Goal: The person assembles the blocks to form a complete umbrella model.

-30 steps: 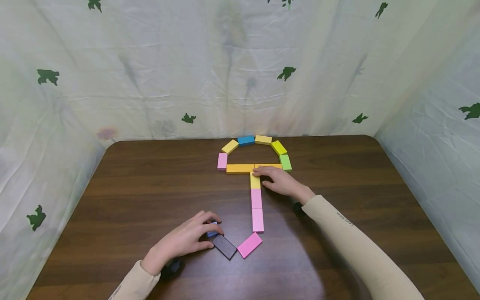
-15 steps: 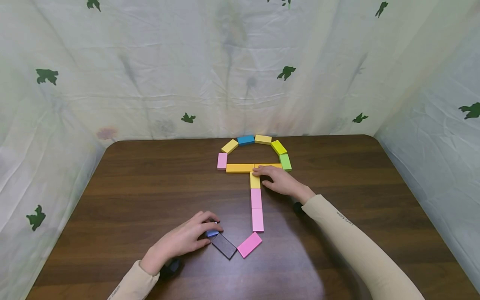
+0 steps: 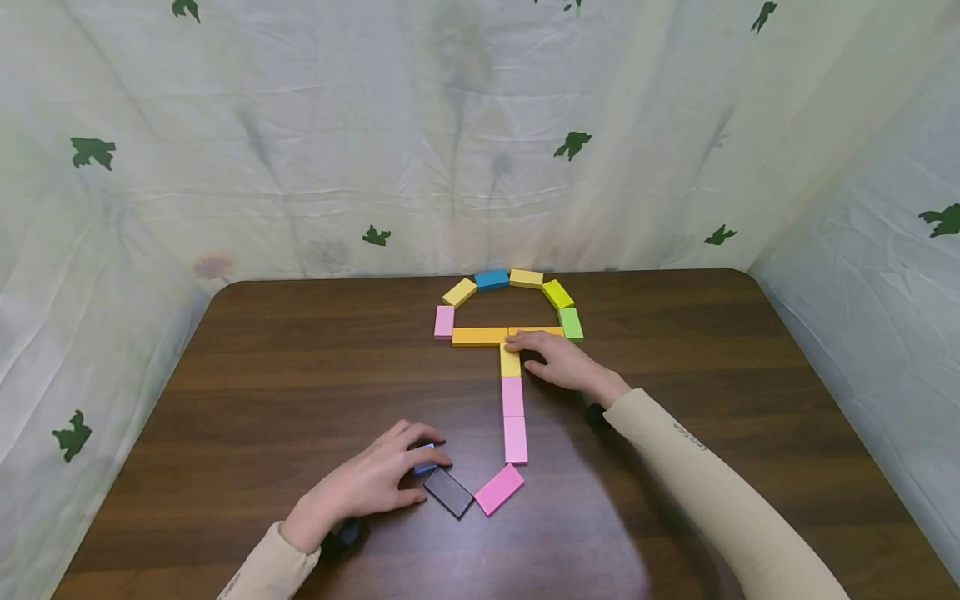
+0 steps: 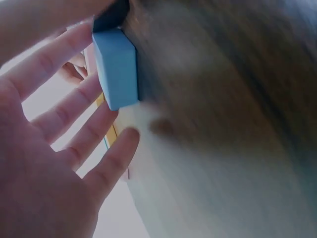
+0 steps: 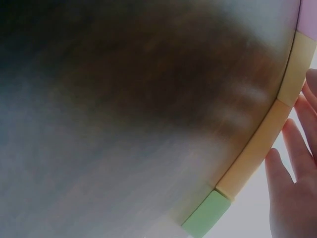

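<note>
My left hand reaches over a blue block, mostly covered by the fingers in the head view. Its thumb lies beside the black block. In the left wrist view the fingers are extended and spread, with fingertips along one side of the blue block. My right hand has its fingertips where a yellow block meets two orange blocks laid end to end. From the right wrist, its fingers look fairly straight beside the orange block.
An arch of blocks, with a blue one at its top and a green one at right, stands behind the orange row. Two light pink blocks continue the stem toward a slanted pink block. A white curtain hangs behind the table.
The left thumb has drawn slightly back from the black block, and the left index finger has shifted a little to the right. The right hand and the blocks look unmoved.
</note>
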Demonstrator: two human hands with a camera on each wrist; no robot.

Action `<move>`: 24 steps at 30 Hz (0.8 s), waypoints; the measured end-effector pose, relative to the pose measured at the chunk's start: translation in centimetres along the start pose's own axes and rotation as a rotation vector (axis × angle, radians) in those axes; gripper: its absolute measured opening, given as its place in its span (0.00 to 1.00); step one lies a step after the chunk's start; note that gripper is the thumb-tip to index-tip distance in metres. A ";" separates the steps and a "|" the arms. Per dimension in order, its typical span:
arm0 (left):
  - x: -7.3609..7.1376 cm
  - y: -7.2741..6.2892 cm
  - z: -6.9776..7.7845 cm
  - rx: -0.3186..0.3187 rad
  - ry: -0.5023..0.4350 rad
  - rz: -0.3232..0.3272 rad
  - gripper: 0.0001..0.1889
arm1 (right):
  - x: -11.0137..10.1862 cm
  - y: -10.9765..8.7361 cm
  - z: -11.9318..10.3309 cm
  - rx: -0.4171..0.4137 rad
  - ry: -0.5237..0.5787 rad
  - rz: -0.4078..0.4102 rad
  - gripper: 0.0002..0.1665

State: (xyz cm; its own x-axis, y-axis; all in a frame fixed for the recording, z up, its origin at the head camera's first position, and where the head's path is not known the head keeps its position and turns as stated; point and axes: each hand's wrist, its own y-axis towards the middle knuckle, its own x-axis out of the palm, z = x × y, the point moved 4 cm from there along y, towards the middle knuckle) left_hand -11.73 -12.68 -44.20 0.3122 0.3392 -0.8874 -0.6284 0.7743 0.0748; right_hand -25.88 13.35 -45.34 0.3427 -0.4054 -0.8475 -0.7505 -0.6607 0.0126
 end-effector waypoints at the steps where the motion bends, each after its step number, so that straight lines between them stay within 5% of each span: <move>1: 0.0 0.1 0.2 -0.013 -0.007 -0.012 0.22 | 0.0 0.0 0.0 -0.001 0.000 0.000 0.24; 12: 1.7 1.1 3.4 0.148 0.008 -0.080 0.24 | 0.0 -0.1 -0.1 -0.006 -0.001 0.008 0.24; 24: 2.0 1.2 3.6 0.189 0.047 -0.061 0.21 | 0.1 0.0 0.2 0.024 0.001 -0.005 0.24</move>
State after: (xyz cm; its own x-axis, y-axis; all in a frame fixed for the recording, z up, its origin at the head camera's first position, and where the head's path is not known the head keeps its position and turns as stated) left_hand -9.29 -9.15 -44.22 0.3094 0.2666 -0.9128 -0.4627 0.8808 0.1004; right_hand -25.97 13.43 -45.53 0.3469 -0.4029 -0.8470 -0.7623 -0.6473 -0.0043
